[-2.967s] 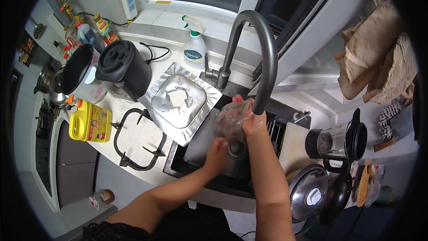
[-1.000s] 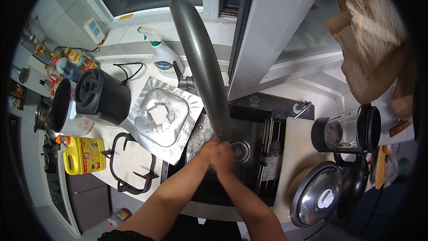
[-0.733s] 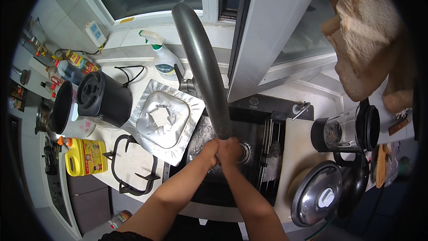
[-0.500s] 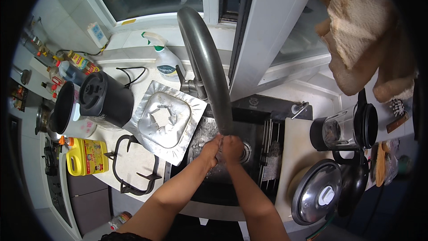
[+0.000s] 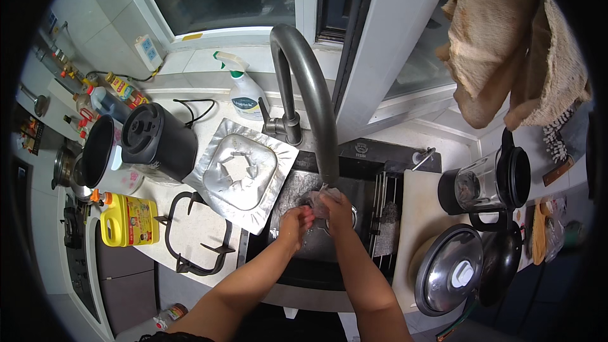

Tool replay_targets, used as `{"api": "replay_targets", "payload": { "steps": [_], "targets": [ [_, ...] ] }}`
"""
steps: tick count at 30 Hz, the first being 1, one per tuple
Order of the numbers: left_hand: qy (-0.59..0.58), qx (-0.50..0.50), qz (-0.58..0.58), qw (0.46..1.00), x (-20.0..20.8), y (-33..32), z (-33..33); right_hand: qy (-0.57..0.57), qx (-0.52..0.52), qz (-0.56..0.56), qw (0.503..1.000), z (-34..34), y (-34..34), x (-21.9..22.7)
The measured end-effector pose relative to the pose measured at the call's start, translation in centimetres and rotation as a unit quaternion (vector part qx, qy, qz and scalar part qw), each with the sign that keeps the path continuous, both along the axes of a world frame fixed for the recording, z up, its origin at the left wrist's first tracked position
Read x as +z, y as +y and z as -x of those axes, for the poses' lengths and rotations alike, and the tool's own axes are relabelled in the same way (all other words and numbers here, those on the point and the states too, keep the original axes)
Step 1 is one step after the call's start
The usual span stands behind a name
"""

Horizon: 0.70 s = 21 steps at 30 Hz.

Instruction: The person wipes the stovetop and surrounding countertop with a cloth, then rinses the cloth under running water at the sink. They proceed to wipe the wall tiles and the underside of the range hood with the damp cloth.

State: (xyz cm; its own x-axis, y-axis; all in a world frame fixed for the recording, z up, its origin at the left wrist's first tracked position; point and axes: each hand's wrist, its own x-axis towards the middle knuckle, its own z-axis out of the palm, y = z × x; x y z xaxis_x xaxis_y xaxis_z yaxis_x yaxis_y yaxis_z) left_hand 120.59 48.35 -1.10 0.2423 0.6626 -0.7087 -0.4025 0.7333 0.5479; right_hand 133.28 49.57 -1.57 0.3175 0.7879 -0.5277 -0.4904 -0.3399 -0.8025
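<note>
Over the dark sink (image 5: 304, 273), both my hands are under the mouth of the tall grey faucet (image 5: 308, 66). My right hand (image 5: 338, 213) is closed on a wet, crumpled, greyish-pink cloth (image 5: 320, 199), held just below the spout. Beside it, on the left, my left hand (image 5: 294, 227) is open, its fingers reaching toward the cloth and holding nothing. Part of the cloth is hidden behind my right fingers. Water splashes around the hands and on the sink floor. A foil stove liner (image 5: 244, 174) with a torn-looking centre hole lies on the counter, overlapping the sink's left edge.
Left of the sink are a black pan support (image 5: 199, 270), a yellow jug (image 5: 130, 221) and a dark lidded container (image 5: 158, 139). A spray bottle (image 5: 246, 95) stands behind the foil. On the right are a wire rack (image 5: 384, 221), a blender jug (image 5: 484, 180) and a steel-lidded pot (image 5: 448, 271).
My hands, pressed together before, have come apart. The cloth now shows, bunched in my right hand, while my left hand has opened. The view has shifted slightly.
</note>
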Motion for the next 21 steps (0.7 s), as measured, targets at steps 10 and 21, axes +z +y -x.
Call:
{"api": "replay_targets", "payload": {
  "steps": [10, 21],
  "targets": [
    [-0.359, 0.073, 0.042, 0.929, -6.0, 2.4, -3.1, -0.395, 0.0, -0.069, 0.916, -2.0, -2.3, -4.6],
    [-0.204, 0.128, 0.133, 0.961, -3.3, 0.6, -4.7, -0.4, -0.034, 0.021, 0.915, 0.3, -2.0, -2.5]
  ]
}}
